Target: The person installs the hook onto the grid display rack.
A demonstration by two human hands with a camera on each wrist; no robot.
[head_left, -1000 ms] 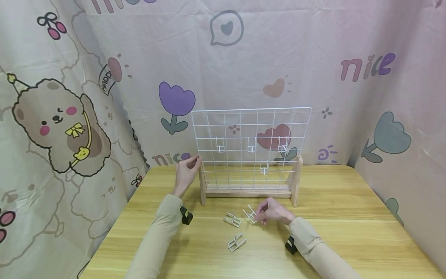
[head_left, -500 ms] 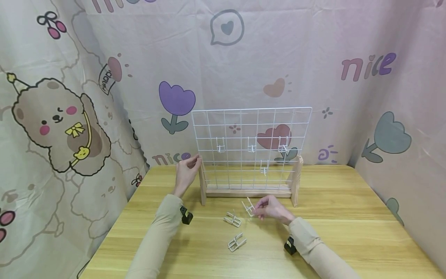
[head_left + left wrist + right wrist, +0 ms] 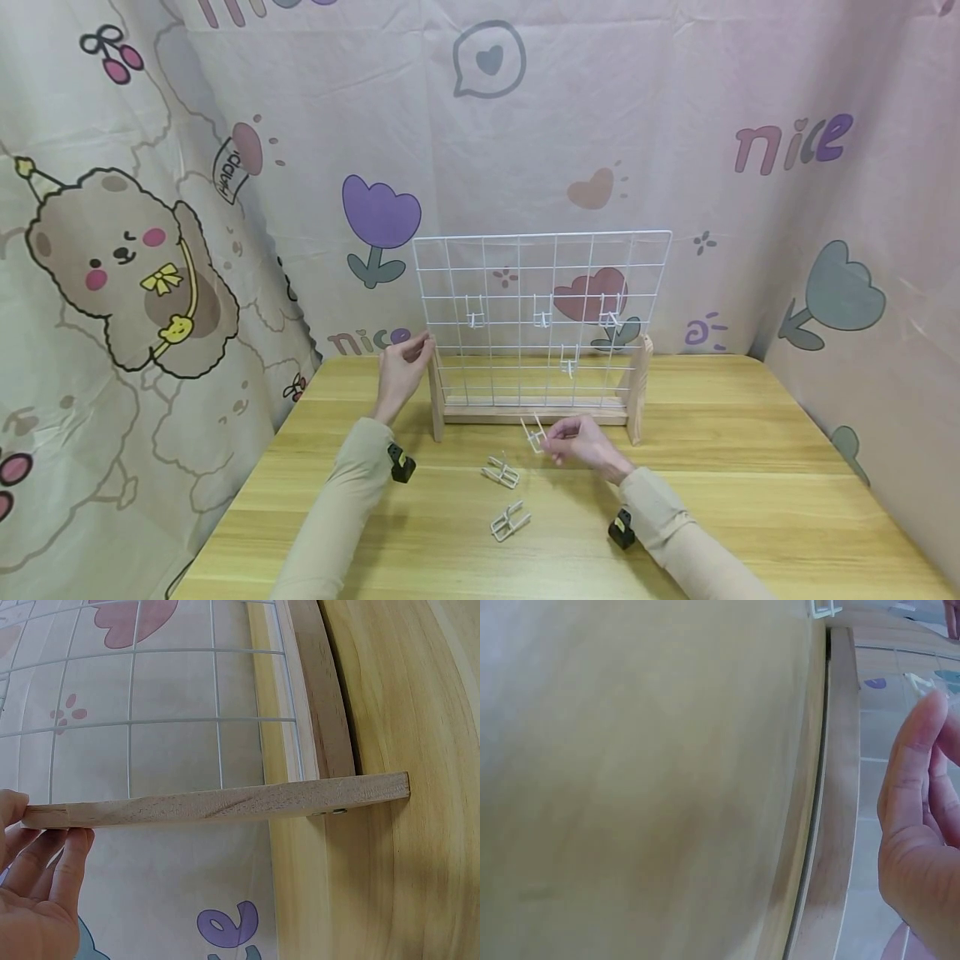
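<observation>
My left hand [image 3: 399, 373] pinches the top of the left wooden upright [image 3: 225, 804] of a grid stand; in the left wrist view its thumb lies on one face and the fingers on the other. My right hand [image 3: 583, 446] pinches a white wire hook [image 3: 534, 437] between thumb and fingers, prongs pointing up, in front of the stand's wooden base bar [image 3: 536, 415]. The right wrist view shows only a bit of this hook past the fingertips. Behind it stands the white wire grid [image 3: 517, 268], carrying several similar hooks, one of them a low hook [image 3: 568, 365].
Two loose wire hooks lie on the wooden table [image 3: 720, 500]: a nearer hook [image 3: 510, 522] and a farther hook [image 3: 501, 472]. The right wooden upright [image 3: 638, 390] holds the grid's other side. A printed curtain [image 3: 675, 125] hangs behind and at the sides.
My right hand has raised the wire hook from near the tabletop and carried it slightly forward toward the base bar. The left hand has stayed on the upright.
</observation>
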